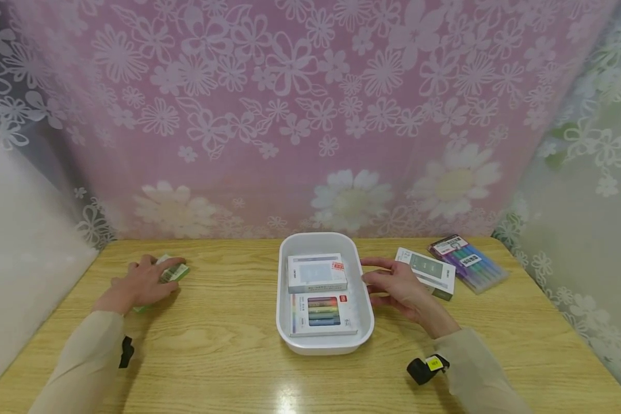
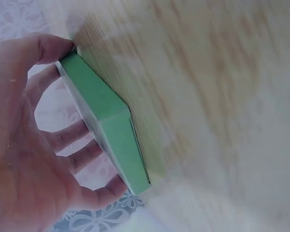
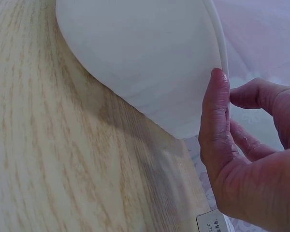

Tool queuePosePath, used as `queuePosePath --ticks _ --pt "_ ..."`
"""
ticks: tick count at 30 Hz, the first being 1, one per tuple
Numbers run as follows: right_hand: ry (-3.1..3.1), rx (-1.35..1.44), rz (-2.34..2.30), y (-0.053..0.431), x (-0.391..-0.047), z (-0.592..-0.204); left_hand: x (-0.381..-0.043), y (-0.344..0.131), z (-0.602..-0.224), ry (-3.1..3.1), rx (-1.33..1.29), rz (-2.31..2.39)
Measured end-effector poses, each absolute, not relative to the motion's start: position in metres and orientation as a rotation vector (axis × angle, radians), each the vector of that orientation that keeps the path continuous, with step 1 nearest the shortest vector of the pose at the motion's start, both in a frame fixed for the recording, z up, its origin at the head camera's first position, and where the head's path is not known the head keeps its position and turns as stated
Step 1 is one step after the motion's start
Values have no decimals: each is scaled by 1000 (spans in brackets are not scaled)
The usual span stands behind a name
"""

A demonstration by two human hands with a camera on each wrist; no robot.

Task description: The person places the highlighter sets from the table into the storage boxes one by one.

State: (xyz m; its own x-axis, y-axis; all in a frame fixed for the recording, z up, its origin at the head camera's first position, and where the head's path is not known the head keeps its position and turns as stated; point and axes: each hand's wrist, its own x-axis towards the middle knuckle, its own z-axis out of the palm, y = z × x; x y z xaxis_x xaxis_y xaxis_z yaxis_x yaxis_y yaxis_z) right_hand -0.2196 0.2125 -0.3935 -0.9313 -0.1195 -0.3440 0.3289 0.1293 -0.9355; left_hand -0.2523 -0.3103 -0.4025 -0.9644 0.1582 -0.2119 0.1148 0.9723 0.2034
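My left hand [image 1: 142,282] is at the left of the table, with its palm over a flat green-and-white box [image 1: 175,271]. In the left wrist view, thumb and fingertips grip the edges of the green-sided box [image 2: 104,108], which is at the wood surface. A white plastic bin [image 1: 284,310] stands mid-table, holding a white box with a pale blue panel [image 1: 315,273] and a white box with coloured sticks in its window [image 1: 323,313]. My right hand [image 1: 398,287] touches the bin's right side near the rim, fingers spread and fairly straight.
Right of the bin, partly behind my right hand, lies a white box with a grey-green panel [image 1: 429,270]. Beside it is a clear pack of coloured pens [image 1: 468,261]. A floral curtain [image 1: 290,144] hangs behind the wooden table [image 1: 222,368].
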Motion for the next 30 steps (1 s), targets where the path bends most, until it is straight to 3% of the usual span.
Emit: queuePosePath --ticks 30 --pt "2090 179 -1861 212 -219 -393 -232 -264 -376 3243 536 176"
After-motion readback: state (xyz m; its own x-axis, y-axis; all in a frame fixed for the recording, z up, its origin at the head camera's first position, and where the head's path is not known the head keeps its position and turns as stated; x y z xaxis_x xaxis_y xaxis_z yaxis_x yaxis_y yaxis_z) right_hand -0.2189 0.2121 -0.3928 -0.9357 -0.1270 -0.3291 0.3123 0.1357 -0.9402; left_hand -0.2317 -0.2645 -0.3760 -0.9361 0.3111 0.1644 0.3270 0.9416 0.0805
